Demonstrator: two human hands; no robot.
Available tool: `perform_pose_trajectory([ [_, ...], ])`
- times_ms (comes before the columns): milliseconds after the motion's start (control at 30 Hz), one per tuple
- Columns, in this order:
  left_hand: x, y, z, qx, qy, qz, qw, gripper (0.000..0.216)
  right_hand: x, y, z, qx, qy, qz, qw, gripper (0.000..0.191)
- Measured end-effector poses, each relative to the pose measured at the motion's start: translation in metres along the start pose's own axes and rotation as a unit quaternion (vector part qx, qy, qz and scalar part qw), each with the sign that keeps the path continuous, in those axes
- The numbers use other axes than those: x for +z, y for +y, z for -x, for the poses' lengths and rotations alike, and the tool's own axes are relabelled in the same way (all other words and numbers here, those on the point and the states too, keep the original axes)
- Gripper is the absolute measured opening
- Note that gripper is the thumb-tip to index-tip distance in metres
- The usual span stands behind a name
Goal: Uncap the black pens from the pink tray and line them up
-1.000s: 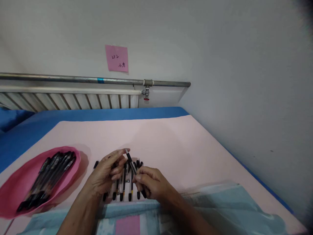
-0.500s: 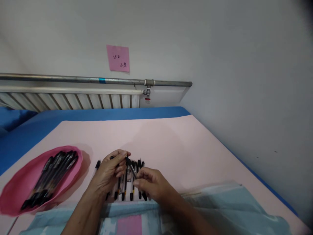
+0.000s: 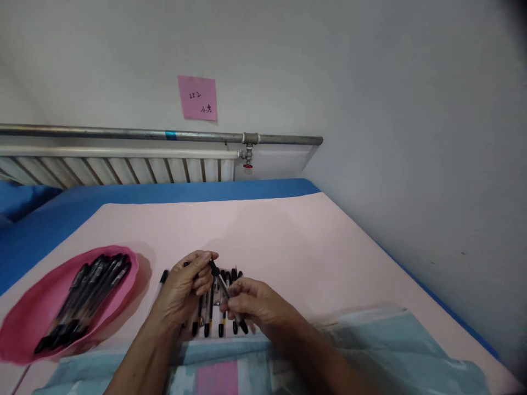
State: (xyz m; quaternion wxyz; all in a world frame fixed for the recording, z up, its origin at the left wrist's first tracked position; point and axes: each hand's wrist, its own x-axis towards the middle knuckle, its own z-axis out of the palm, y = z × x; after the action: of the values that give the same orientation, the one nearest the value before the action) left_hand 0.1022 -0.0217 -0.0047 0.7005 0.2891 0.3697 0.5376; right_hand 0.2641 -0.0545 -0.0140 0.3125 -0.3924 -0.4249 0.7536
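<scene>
Both hands meet over a row of loose black pens [image 3: 211, 311] lying on the pink sheet [image 3: 263, 236]. My right hand [image 3: 251, 306] pinches one pen [image 3: 220, 281], which tilts up and to the left. My left hand [image 3: 185, 285] is closed at that pen's upper end, fingertips on its black cap. The left palm hides part of the row. At the left, a pink tray [image 3: 24, 323] holds several more black pens [image 3: 84, 299] laid side by side.
A light blue and pink cloth [image 3: 362, 351] lies across the near edge. Blue covering [image 3: 197, 191] borders the pink sheet at the back and left. A radiator [image 3: 123, 169], two pipes and a pink note [image 3: 197, 97] are on the wall behind. A wall runs close along the right.
The held pen has dropped a little and my left fingers have closed over its cap end. My right hand has shifted slightly along the barrel. The tray is unchanged.
</scene>
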Motion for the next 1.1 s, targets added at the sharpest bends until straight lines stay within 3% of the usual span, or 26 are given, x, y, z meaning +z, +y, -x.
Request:
perform_pose_trajectory([
  [133, -0.0012, 0.0007, -0.0005, -0.001, 0.004, 0.002, 1.0, 0.018, 0.0021, 0.0008, 0.0009, 0.001, -0.052, -0.051, 0.997, 0.035],
  [267, 0.0001, 0.0015, 0.0003, 0.001, 0.008, 0.003, 1.0, 0.019, 0.0018, 0.0003, 0.0018, 0.01, -0.019, -0.041, 0.999, 0.026],
  [467, 0.0028, 0.001, 0.0017, 0.007, 0.012, -0.002, 1.0, 0.021, 0.0048, 0.0004, 0.0018, 0.028, -0.088, -0.081, 0.992, 0.033],
  [667, 0.0012, -0.0004, 0.0004, 0.016, 0.022, 0.001, 1.0, 0.022, 0.0033, 0.0061, -0.0012, -0.022, 0.043, 0.045, 0.998, 0.017],
  [833, 0.0013, 0.0021, 0.0012, 0.016, 0.018, 0.004, 1.0, 0.022, 0.0029, 0.006, -0.0011, 0.015, -0.053, -0.072, 0.996, 0.032],
  [1000, 0.0023, 0.0035, 0.0017, 0.02, 0.039, 0.015, 0.999, 0.022, 0.0034, 0.0053, -0.0006, 0.006, -0.025, -0.104, 0.994, 0.022],
  [1100, 0.0038, 0.0031, 0.0022, 0.027, 0.032, 0.01, 0.999, 0.022, 0.0052, 0.002, 0.0012, 0.026, -0.075, -0.129, 0.988, 0.032],
])
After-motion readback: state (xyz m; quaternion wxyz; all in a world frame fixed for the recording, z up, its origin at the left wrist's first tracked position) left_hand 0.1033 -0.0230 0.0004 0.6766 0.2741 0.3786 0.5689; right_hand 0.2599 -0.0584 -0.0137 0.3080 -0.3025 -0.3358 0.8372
